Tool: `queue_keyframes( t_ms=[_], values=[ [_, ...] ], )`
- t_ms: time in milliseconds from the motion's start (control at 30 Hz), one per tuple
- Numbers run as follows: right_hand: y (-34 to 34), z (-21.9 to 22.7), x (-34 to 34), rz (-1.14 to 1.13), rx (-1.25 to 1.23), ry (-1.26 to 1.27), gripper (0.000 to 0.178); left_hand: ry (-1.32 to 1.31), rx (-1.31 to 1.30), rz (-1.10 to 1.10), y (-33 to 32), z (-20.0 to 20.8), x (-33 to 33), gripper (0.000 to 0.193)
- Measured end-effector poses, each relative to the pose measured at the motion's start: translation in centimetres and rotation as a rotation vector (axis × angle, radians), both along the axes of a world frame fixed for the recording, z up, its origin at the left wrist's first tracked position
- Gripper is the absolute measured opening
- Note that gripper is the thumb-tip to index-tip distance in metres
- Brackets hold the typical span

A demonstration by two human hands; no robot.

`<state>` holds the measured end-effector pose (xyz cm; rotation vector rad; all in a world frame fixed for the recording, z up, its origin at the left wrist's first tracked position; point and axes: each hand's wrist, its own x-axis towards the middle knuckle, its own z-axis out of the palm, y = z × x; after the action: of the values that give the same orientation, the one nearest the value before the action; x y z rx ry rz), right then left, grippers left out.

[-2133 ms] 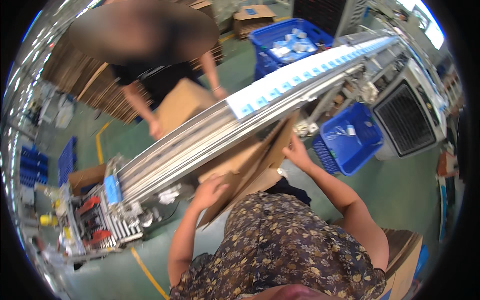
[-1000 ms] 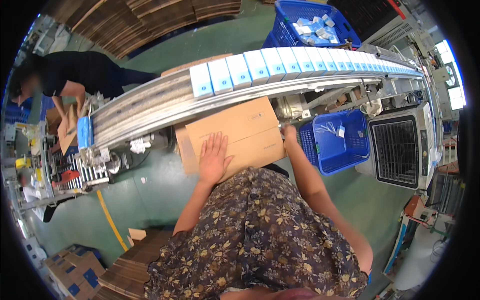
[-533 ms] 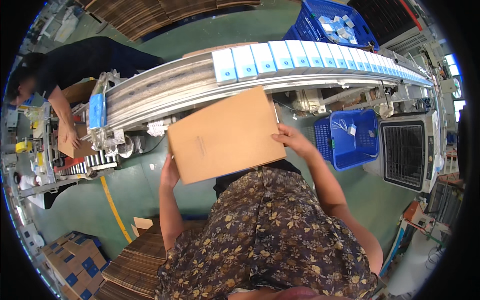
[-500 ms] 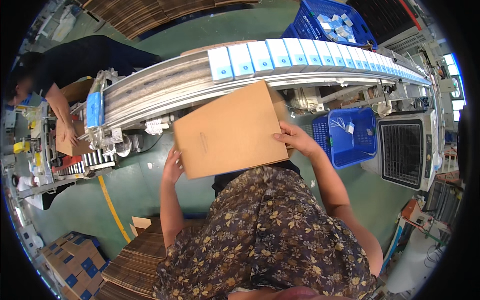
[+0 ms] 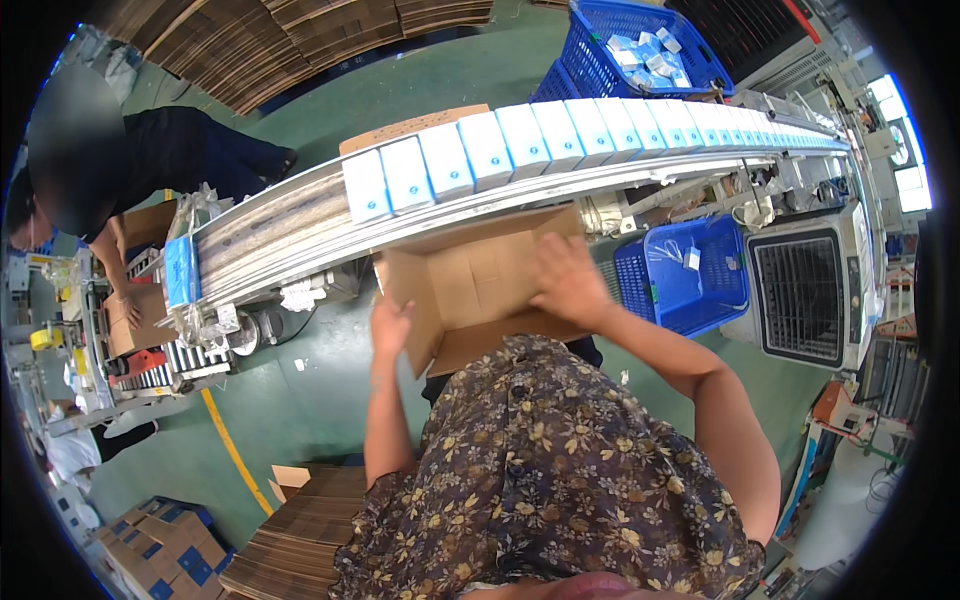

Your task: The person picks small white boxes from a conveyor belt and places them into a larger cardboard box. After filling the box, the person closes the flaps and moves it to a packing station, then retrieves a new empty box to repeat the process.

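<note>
An opened cardboard box (image 5: 470, 280) sits in front of me, its opening facing up, so the inside walls and bottom show. At its left wall, my left hand (image 5: 391, 326) is closed on the cardboard edge. My right hand (image 5: 572, 285) lies against the right wall with fingers spread, somewhat blurred by motion. Just beyond the box, a row of white and light-blue small cartons (image 5: 490, 155) stands side by side on the conveyor (image 5: 265, 230).
A blue basket (image 5: 640, 275) stands right of the box, beside a grey fan unit (image 5: 800, 295). Another blue basket (image 5: 590, 50) holds small cartons behind the conveyor. Flattened cardboard (image 5: 300, 530) is stacked at lower left. A co-worker (image 5: 190, 140) leans over a box at far left.
The box has turned from showing its outer side to showing its open inside. My right hand has shifted onto its right wall. The carton row has moved left along the conveyor.
</note>
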<state>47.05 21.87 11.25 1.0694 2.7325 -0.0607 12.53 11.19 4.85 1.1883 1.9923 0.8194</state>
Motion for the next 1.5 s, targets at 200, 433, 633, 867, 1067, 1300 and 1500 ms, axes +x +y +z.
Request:
queue_keyframes(
  t_ms=[200,433,633,867,1067,1300,1500],
  values=[
    [3.2,-10.1,12.3,-0.264,0.086,-0.095,0.078,-0.765,-0.131,0.289,-2.1,-8.4,-6.4,0.051],
    [7.3,-7.9,5.7,-0.628,-0.627,-0.122,0.06,0.633,0.036,0.3,5.2,-3.0,-1.5,0.04],
    [14.4,4.6,-6.9,-0.247,-0.202,0.98,0.038,0.69,0.452,0.589,11.3,5.7,-7.1,0.048],
    [19.1,4.4,-19.0,-0.501,-0.435,0.421,0.095,0.327,-0.149,0.348,14.7,7.6,-12.8,0.091],
    [17.4,4.9,-20.7,-0.469,-0.398,0.676,0.113,0.098,0.197,0.367,11.9,8.2,-17.0,0.079],
    [7.0,12.9,-9.6,-0.451,-0.316,1.063,0.088,0.572,0.472,0.135,4.9,27.5,-6.2,0.077],
    [-1.0,1.0,2.0,-0.571,-0.456,0.599,0.085,0.521,0.126,-0.076,-0.3,16.8,4.6,0.094]
  ],
)
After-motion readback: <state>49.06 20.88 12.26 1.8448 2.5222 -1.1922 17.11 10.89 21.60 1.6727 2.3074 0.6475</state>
